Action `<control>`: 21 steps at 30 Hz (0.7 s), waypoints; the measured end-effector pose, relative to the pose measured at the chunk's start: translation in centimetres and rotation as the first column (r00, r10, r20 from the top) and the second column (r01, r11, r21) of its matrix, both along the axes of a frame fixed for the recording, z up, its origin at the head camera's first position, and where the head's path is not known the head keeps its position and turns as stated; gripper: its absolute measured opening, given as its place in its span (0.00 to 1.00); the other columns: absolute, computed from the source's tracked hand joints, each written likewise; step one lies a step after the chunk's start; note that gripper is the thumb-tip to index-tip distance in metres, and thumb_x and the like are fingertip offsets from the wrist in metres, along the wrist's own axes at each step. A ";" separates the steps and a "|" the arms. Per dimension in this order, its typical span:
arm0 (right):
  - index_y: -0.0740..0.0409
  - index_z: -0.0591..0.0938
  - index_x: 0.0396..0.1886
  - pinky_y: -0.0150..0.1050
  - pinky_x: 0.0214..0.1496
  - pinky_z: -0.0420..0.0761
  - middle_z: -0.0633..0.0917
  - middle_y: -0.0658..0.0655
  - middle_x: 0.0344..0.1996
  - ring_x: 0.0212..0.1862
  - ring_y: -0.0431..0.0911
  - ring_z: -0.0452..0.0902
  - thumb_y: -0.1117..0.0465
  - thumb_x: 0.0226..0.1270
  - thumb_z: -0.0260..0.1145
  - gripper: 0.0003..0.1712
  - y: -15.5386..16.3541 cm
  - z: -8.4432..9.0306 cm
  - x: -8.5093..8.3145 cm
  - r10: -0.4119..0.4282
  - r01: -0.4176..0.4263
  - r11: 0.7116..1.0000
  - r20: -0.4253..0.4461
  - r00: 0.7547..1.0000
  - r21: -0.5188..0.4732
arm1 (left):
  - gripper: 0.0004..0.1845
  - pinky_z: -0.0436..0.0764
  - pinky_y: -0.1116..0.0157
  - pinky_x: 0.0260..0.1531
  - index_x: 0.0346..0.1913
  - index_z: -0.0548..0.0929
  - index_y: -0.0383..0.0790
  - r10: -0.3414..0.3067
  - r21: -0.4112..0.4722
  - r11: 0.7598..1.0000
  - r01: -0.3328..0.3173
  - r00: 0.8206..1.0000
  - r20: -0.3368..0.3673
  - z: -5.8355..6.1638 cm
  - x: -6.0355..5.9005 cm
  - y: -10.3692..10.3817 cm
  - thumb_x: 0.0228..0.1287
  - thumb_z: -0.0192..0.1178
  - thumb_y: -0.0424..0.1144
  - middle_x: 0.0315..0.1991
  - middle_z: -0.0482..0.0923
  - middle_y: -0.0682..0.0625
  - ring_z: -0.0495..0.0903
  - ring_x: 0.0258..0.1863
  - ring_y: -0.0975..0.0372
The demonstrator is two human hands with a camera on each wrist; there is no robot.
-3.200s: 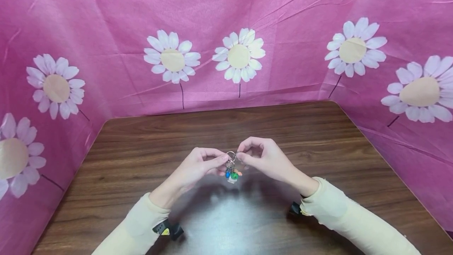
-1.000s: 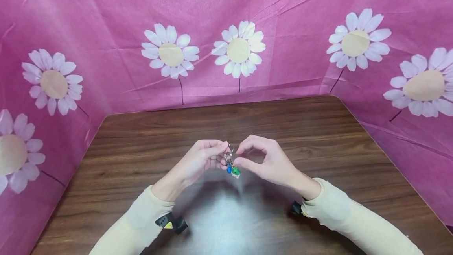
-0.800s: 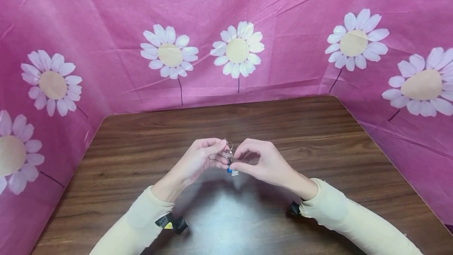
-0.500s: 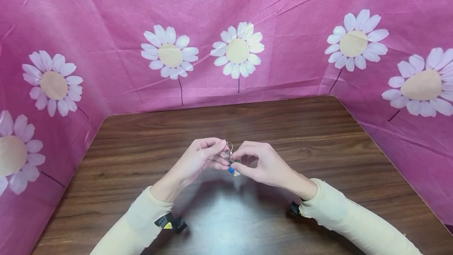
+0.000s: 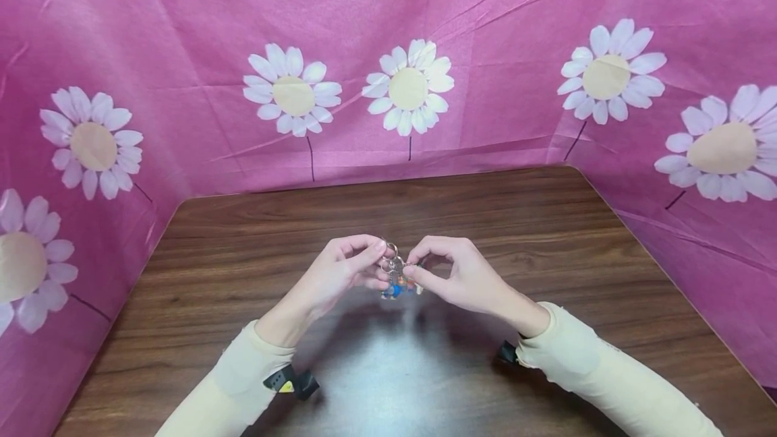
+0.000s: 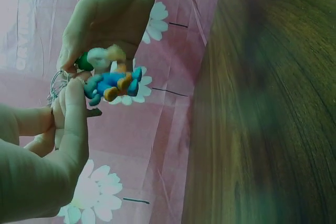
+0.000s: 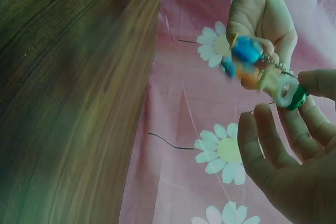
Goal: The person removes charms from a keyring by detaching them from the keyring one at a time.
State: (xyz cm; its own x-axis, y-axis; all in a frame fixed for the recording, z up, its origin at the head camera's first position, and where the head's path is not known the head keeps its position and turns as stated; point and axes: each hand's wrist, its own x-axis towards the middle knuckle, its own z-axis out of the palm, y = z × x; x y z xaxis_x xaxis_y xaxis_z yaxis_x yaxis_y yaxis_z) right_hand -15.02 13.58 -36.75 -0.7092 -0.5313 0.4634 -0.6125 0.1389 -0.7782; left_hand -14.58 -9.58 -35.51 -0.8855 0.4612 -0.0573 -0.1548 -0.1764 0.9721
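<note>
Left hand (image 5: 342, 274) grip pinching keyring (image 5: 390, 250), right hand (image 5: 458, 276) pinching charms (image 5: 397, 284) — fingertips closed

a keychain (image 5: 396, 276) hangs in the air above the wooden table, between the fingertips of both hands. thin silver rings (image 5: 390, 256) sit at its top; below them dangle small charms, a blue and orange figure (image 6: 112, 86) and a cream and green piece (image 7: 286, 92).
</note>
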 end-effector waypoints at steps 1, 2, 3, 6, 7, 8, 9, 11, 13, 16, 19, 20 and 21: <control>0.55 0.86 0.37 0.38 0.39 0.86 0.86 0.46 0.31 0.31 0.42 0.84 0.69 0.66 0.71 0.05 0.1 0.0 0.0 -0.008 0.008 1.000 0.001 1.000 0.005 | 0.11 0.89 0.58 0.40 0.49 0.83 0.29 -0.005 -0.003 1.000 0.005 1.000 -0.006 -0.1 0.0 0.0 0.78 0.54 0.34 0.35 0.84 0.47 0.84 0.31 0.62; 0.54 0.86 0.38 0.38 0.39 0.86 0.86 0.45 0.30 0.31 0.42 0.83 0.69 0.66 0.71 0.06 0.1 0.0 0.0 -0.017 0.017 1.000 0.000 1.000 0.009 | 0.11 0.89 0.58 0.40 0.49 0.83 0.28 -0.006 -0.010 1.000 0.006 1.000 -0.014 -0.1 0.0 -0.1 0.78 0.55 0.34 0.36 0.84 0.47 0.83 0.31 0.62; 0.55 0.87 0.39 0.38 0.38 0.86 0.86 0.46 0.30 0.30 0.42 0.83 0.69 0.67 0.71 0.06 0.2 0.1 0.0 -0.014 0.014 1.000 0.004 1.000 0.005 | 0.12 0.89 0.58 0.39 0.50 0.82 0.28 -0.004 -0.016 1.000 0.004 1.000 -0.022 -0.1 -0.1 -0.1 0.78 0.55 0.34 0.35 0.83 0.47 0.83 0.31 0.62; 0.56 0.87 0.41 0.39 0.35 0.86 0.86 0.46 0.29 0.25 0.42 0.82 0.69 0.68 0.70 0.05 0.2 0.2 0.0 -0.002 0.002 1.000 0.014 1.000 -0.009 | 0.12 0.89 0.60 0.35 0.51 0.82 0.27 0.016 -0.027 0.999 -0.017 0.999 -0.036 -0.1 -0.1 -0.1 0.76 0.57 0.34 0.35 0.82 0.46 0.81 0.31 0.63; 0.56 0.87 0.41 0.40 0.33 0.86 0.86 0.47 0.29 0.24 0.42 0.82 0.69 0.69 0.69 0.05 0.3 0.3 0.0 0.004 -0.004 1.000 0.023 1.000 -0.016 | 0.12 0.89 0.61 0.33 0.51 0.82 0.26 0.025 -0.028 0.999 -0.027 0.999 -0.039 -0.1 -0.1 -0.1 0.76 0.57 0.33 0.35 0.82 0.46 0.81 0.31 0.63; 0.57 0.86 0.41 0.40 0.32 0.86 0.86 0.47 0.29 0.23 0.42 0.81 0.69 0.69 0.69 0.05 0.3 0.3 0.0 0.008 -0.007 1.000 0.031 1.000 -0.021 | 0.11 0.89 0.63 0.31 0.50 0.83 0.27 0.038 -0.033 0.999 -0.040 0.998 -0.041 -0.1 -0.1 -0.1 0.75 0.58 0.33 0.35 0.82 0.46 0.80 0.30 0.64; 0.57 0.86 0.41 0.40 0.31 0.85 0.86 0.48 0.29 0.22 0.43 0.81 0.69 0.69 0.69 0.05 0.3 0.3 0.0 0.008 -0.008 1.000 0.037 0.999 -0.024 | 0.10 0.88 0.64 0.29 0.50 0.83 0.27 0.047 -0.033 0.998 -0.048 0.998 -0.040 -0.1 -0.1 -0.2 0.75 0.58 0.32 0.35 0.82 0.46 0.80 0.29 0.64; 0.57 0.86 0.41 0.40 0.30 0.85 0.85 0.47 0.29 0.22 0.43 0.81 0.69 0.69 0.69 0.05 0.3 0.2 -0.1 0.002 -0.001 1.000 0.047 0.999 -0.025 | 0.09 0.87 0.66 0.28 0.49 0.83 0.28 0.050 -0.027 0.998 -0.051 0.998 -0.040 -0.1 -0.1 -0.2 0.74 0.58 0.31 0.34 0.82 0.46 0.80 0.28 0.65; 0.56 0.86 0.41 0.40 0.30 0.84 0.85 0.47 0.28 0.23 0.43 0.81 0.68 0.69 0.69 0.05 0.3 0.2 -0.2 -0.008 0.010 1.000 0.057 0.998 -0.020 | 0.09 0.87 0.67 0.27 0.49 0.83 0.28 0.051 -0.026 0.998 -0.052 0.998 -0.037 -0.2 -0.1 -0.2 0.74 0.59 0.31 0.32 0.81 0.47 0.80 0.27 0.65; 0.55 0.86 0.41 0.38 0.31 0.84 0.85 0.47 0.28 0.24 0.44 0.81 0.68 0.69 0.69 0.05 0.3 0.1 -0.2 -0.015 0.016 1.000 0.073 0.997 -0.009 | 0.10 0.87 0.68 0.26 0.50 0.83 0.27 0.046 -0.030 0.998 -0.047 0.998 -0.034 -0.2 -0.1 -0.2 0.74 0.59 0.31 0.30 0.81 0.47 0.80 0.27 0.65; 0.55 0.86 0.42 0.39 0.31 0.84 0.85 0.48 0.29 0.24 0.46 0.82 0.67 0.70 0.69 0.05 0.3 0.1 -0.2 -0.001 0.002 1.000 0.101 0.995 -0.011 | 0.11 0.86 0.68 0.26 0.51 0.82 0.25 0.049 -0.039 0.998 -0.051 0.998 -0.039 -0.3 -0.2 -0.1 0.74 0.59 0.31 0.32 0.82 0.46 0.80 0.27 0.65; 0.55 0.86 0.42 0.39 0.31 0.84 0.85 0.49 0.29 0.24 0.46 0.82 0.68 0.70 0.69 0.05 0.3 0.1 -0.2 0.003 -0.001 1.000 0.107 0.994 -0.014 | 0.11 0.86 0.68 0.26 0.51 0.82 0.25 0.051 -0.041 0.998 -0.053 0.998 -0.042 -0.3 -0.2 -0.1 0.74 0.59 0.31 0.32 0.82 0.46 0.80 0.27 0.65; 0.56 0.86 0.42 0.39 0.32 0.84 0.85 0.49 0.29 0.24 0.46 0.82 0.68 0.70 0.69 0.05 0.3 0.1 -0.2 0.008 -0.006 1.000 0.110 0.994 -0.020 | 0.11 0.87 0.67 0.26 0.51 0.82 0.25 0.053 -0.044 0.998 -0.055 0.998 -0.047 -0.3 -0.2 -0.1 0.74 0.59 0.31 0.33 0.83 0.46 0.80 0.28 0.64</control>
